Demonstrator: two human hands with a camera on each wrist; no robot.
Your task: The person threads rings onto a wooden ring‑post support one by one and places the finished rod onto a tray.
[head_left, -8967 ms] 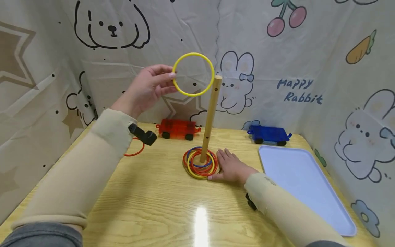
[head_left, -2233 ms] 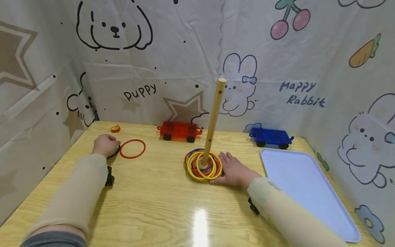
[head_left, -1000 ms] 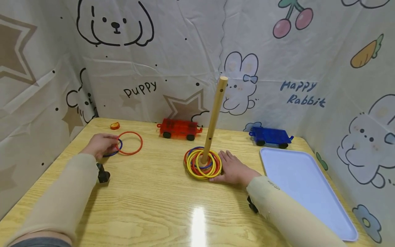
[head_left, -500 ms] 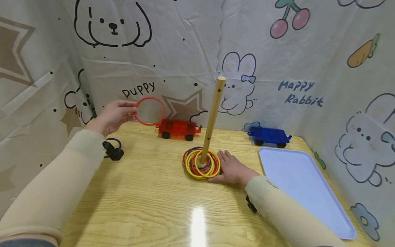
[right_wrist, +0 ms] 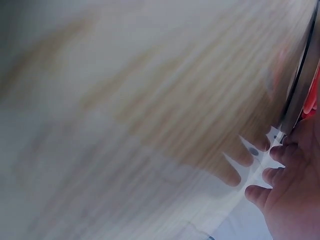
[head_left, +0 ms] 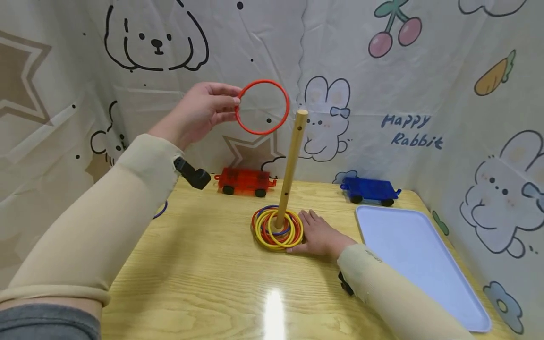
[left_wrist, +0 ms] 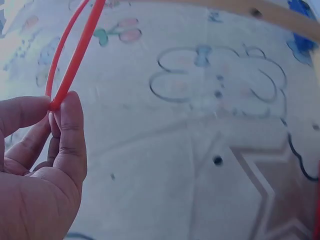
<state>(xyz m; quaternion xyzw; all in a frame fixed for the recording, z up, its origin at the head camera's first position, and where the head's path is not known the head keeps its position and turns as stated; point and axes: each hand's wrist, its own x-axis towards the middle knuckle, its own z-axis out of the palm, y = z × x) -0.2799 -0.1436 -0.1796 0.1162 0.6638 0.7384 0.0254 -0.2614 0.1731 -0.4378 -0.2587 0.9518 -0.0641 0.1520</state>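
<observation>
Up beside the top of the wooden pole, my left hand pinches a thin red ring by its left edge. The ring stands upright, just left of the pole's tip and in the air. In the left wrist view the thumb and fingertips meet on the red ring. Red, yellow and blue rings lie piled around the pole's foot. My right hand rests at the right side of that pile, fingers extended and thumb near its front. The right wrist view shows my right hand low over the tabletop.
Part of a blue ring shows on the table behind my left forearm. A red toy wagon and a blue toy wagon stand along the back edge. A pale lavender tray lies at the right. Printed cloth surrounds the table.
The yellow ring held earlier is on the pile. My left hand has since picked the red ring off the table at left and carried it up and right. My right hand stays put.
</observation>
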